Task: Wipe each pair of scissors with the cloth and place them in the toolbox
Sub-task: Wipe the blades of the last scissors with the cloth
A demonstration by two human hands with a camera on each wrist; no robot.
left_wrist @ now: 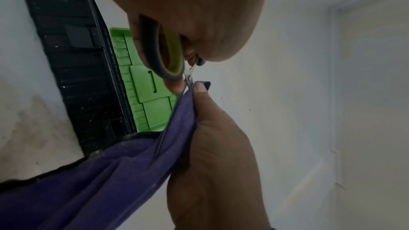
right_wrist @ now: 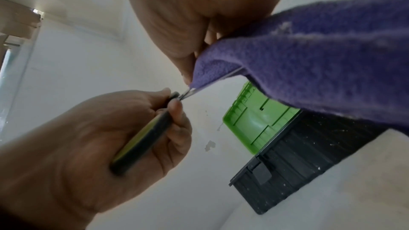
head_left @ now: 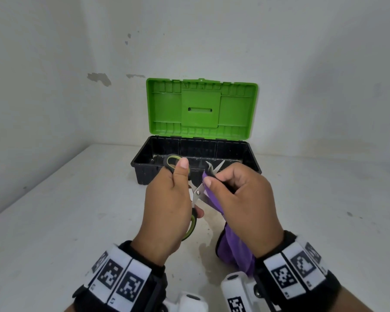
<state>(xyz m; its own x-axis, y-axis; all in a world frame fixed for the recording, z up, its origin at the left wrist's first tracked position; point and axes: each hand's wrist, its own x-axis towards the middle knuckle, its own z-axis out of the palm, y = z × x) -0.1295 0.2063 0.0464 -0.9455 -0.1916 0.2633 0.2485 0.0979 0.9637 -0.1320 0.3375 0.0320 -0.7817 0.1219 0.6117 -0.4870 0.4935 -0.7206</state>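
My left hand (head_left: 167, 199) grips a pair of scissors (head_left: 198, 192) by their black-and-green handles, blades spread apart and pointing up to the right. My right hand (head_left: 241, 199) pinches a purple cloth (head_left: 234, 244) around one blade; the tips of both blades show above the fingers. The cloth hangs down under my right wrist. In the left wrist view a handle loop (left_wrist: 168, 53) shows under the palm, and the cloth (left_wrist: 110, 172) wraps the blade. The right wrist view has the cloth (right_wrist: 309, 62) folded over the blade and the left hand (right_wrist: 110, 137) on the handle. Both hands hover just before the toolbox (head_left: 142, 165).
The toolbox has a black base and an upright green lid (head_left: 200, 109); what I see of its inside holds nothing. It stands on a white table (head_left: 65, 221) against a white wall. A stained patch (head_left: 203, 221) marks the tabletop under my hands.
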